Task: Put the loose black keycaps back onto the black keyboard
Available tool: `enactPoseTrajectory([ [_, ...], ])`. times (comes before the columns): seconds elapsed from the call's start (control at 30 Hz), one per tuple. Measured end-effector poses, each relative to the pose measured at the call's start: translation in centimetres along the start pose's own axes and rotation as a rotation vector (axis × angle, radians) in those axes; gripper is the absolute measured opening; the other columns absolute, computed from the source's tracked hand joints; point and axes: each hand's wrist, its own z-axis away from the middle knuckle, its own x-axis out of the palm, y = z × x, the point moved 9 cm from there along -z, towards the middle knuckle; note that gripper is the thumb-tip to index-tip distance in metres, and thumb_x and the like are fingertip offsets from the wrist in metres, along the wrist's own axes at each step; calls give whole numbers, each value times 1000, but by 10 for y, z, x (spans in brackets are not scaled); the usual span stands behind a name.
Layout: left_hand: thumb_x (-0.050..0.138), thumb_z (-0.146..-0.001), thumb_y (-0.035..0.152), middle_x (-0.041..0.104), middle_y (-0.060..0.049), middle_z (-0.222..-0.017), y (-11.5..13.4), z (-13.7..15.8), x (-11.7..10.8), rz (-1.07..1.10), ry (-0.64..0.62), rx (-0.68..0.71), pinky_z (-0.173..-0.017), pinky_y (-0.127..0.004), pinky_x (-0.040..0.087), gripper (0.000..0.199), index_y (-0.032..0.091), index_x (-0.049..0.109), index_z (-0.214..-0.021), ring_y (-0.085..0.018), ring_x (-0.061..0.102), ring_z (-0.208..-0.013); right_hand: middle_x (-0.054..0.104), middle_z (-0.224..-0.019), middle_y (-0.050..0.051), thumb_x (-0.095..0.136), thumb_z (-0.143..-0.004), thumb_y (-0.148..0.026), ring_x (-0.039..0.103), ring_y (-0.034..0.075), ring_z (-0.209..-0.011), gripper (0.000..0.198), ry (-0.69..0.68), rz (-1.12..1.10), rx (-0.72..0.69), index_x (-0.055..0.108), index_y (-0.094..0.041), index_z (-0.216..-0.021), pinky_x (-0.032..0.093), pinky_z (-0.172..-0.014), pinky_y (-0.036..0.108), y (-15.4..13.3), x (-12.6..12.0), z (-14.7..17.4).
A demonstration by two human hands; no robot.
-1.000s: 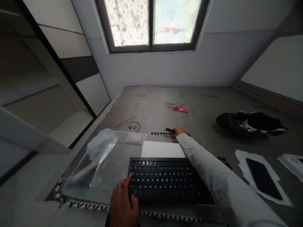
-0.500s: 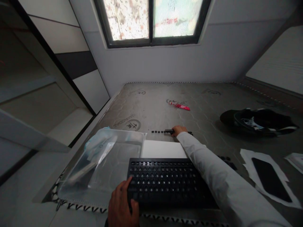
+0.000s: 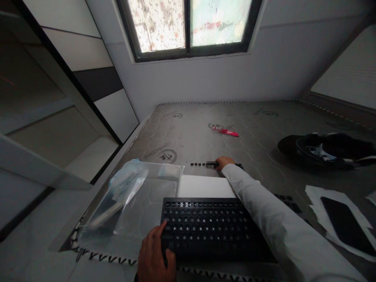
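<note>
A black keyboard (image 3: 205, 227) lies in front of me, its top showing rows of small shiny round spots where keycaps would sit. My left hand (image 3: 155, 252) grips its left edge, forefinger on the upper side and thumb lower down. Beyond it, my right hand (image 3: 225, 162) is closed around a small dark stick-like tool (image 3: 211, 163), whose exact kind I cannot make out. Small black keycaps (image 3: 196, 164) lie in a row to the left of that hand, with a few more just right of it. My right sleeve covers the keyboard's right part.
A white sheet (image 3: 205, 186) lies behind the keyboard. To the left is a clear plastic bag (image 3: 132, 211). On the right are more dark keycaps (image 3: 288, 199), a black phone-like slab (image 3: 346, 223) on white paper and a dark cap (image 3: 323, 149). A red packet (image 3: 226, 132) lies farther back.
The whole view has shifted slightly, so things appear a little farther right. Both hands keep their places, the right one still by the keycap row with the dark tool.
</note>
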Motion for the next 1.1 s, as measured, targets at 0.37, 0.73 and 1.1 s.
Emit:
enactPoseTrajectory([
  [0.37, 40, -83, 21, 56, -8, -116, 2, -1, -3, 19, 4, 4, -87, -37, 44, 47, 18, 44, -130, -22, 53, -103, 70, -108, 12, 69, -72, -33, 65, 29, -100, 32, -7, -15, 12, 73, -25, -103, 49, -79, 34, 2, 1, -1],
  [0.73, 41, -81, 21, 56, -9, -117, -1, 0, 1, 30, -12, -4, -87, -38, 45, 50, 20, 42, -131, -23, 53, -105, 71, -105, 11, 71, -70, -32, 66, 27, -98, 29, 12, -41, 24, 74, -27, -99, 49, -79, 32, 3, -2, 1],
  [1.1, 41, -81, 19, 57, -8, -117, 1, -1, -1, 42, -11, -39, -88, -38, 44, 48, 20, 46, -129, -23, 54, -105, 72, -102, 9, 73, -68, -31, 66, 26, -95, 30, 33, -74, 30, 74, -27, -98, 48, -76, 31, 6, -1, -2],
])
